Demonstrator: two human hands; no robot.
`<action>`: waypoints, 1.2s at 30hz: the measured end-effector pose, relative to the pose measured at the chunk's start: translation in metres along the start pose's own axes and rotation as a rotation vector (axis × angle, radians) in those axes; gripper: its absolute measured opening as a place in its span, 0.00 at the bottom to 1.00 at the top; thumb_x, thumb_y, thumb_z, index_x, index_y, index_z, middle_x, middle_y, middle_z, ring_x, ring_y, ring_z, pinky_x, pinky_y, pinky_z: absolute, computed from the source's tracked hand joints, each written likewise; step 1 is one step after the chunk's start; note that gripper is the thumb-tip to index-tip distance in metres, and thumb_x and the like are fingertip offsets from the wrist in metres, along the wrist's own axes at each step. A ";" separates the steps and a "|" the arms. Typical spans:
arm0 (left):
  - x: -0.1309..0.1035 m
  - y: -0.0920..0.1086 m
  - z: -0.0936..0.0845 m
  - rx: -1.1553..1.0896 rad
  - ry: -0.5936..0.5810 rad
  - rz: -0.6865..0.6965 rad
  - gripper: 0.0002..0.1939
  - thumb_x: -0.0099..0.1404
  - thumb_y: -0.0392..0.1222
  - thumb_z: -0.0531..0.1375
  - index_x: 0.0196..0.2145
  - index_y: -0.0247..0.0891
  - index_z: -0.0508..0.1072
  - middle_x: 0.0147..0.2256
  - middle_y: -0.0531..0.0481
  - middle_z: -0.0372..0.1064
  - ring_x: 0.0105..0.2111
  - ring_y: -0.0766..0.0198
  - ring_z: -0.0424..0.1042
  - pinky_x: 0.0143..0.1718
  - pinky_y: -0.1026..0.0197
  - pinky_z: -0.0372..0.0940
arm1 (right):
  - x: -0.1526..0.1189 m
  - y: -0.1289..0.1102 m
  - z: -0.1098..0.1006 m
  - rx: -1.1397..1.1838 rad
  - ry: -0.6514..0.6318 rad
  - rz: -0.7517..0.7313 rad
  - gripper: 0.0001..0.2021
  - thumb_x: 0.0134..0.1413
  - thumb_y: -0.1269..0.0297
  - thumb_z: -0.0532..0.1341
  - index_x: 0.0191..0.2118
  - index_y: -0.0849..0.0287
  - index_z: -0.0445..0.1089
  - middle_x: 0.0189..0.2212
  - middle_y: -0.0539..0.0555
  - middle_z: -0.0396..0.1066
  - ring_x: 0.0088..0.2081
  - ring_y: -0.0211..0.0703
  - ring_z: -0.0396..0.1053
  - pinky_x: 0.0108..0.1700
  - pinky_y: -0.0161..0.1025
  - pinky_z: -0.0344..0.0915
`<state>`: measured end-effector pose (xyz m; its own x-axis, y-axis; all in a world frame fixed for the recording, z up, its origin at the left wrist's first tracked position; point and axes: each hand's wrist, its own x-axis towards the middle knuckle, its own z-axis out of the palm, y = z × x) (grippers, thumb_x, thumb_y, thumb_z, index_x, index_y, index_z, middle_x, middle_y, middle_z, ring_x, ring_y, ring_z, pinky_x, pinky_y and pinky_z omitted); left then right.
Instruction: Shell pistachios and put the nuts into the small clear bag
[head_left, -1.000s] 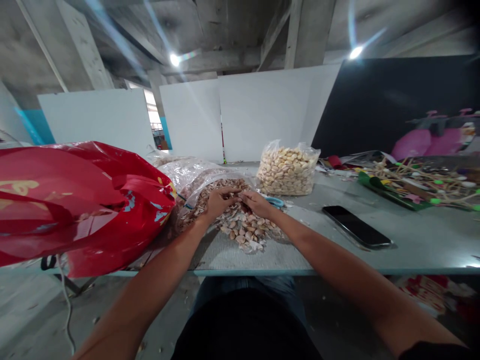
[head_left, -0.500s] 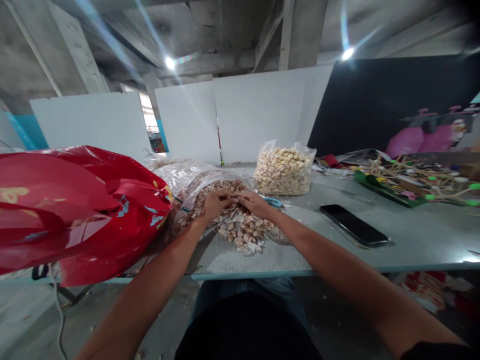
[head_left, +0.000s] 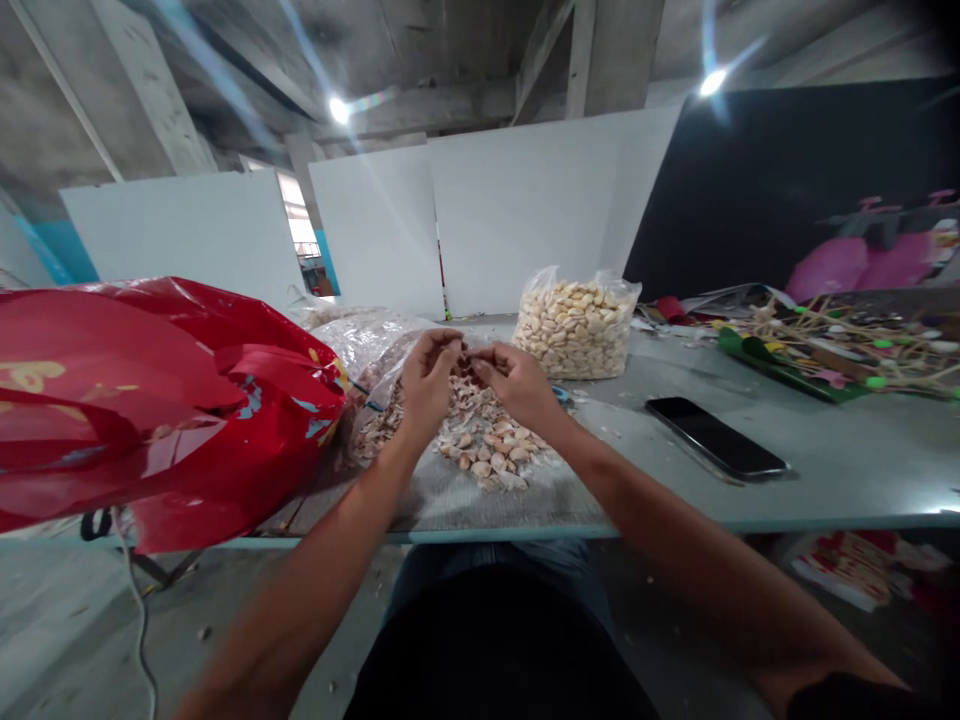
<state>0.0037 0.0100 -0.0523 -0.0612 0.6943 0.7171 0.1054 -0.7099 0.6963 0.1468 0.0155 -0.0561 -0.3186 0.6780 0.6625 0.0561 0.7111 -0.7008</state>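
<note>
My left hand (head_left: 429,378) and my right hand (head_left: 519,386) meet fingertip to fingertip above a heap of garlic skins. Both are pinched on something small and reddish brown between them, too small to name. Unpeeled garlic cloves (head_left: 496,452) lie on the table just below the hands. Behind my right hand stands a clear bag of peeled cloves (head_left: 576,325). A blue-handled tool (head_left: 560,394) shows partly beside my right wrist.
A big red plastic bag (head_left: 172,410) fills the table's left side, with a clear plastic bag (head_left: 375,340) beside it. A black phone (head_left: 716,438) lies to the right. Sticks with coloured tips (head_left: 847,350) are heaped at the far right.
Both hands have risen off the heap and sit higher, with the fingers more bent. The view has tilted slightly, so the bags and phone show a little shifted.
</note>
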 end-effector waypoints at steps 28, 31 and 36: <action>-0.116 0.100 0.029 0.077 0.027 -0.014 0.25 0.68 0.46 0.49 0.62 0.53 0.54 0.63 0.58 0.52 0.66 0.62 0.42 0.67 0.56 0.42 | -0.100 -0.087 0.057 0.505 0.333 0.060 0.17 0.62 0.58 0.53 0.54 0.48 0.67 0.53 0.50 0.68 0.57 0.45 0.62 0.61 0.49 0.58; -0.117 0.109 0.028 -0.007 0.097 0.012 0.17 0.66 0.42 0.54 0.52 0.52 0.69 0.54 0.54 0.66 0.58 0.60 0.61 0.60 0.55 0.57 | -0.103 -0.096 0.047 0.484 0.364 0.027 0.10 0.58 0.61 0.58 0.43 0.49 0.75 0.40 0.50 0.75 0.45 0.45 0.71 0.49 0.45 0.69; -0.118 0.116 0.026 -0.230 0.135 -0.016 0.06 0.63 0.39 0.59 0.35 0.44 0.77 0.38 0.51 0.73 0.41 0.63 0.72 0.45 0.61 0.69 | -0.107 -0.109 0.033 0.515 0.310 0.037 0.06 0.55 0.65 0.61 0.34 0.54 0.77 0.30 0.51 0.74 0.34 0.39 0.71 0.37 0.37 0.70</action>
<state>0.0485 -0.1510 -0.0567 -0.1949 0.6943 0.6928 -0.1241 -0.7182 0.6847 0.1432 -0.1409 -0.0596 -0.0300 0.7781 0.6274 -0.4285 0.5570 -0.7114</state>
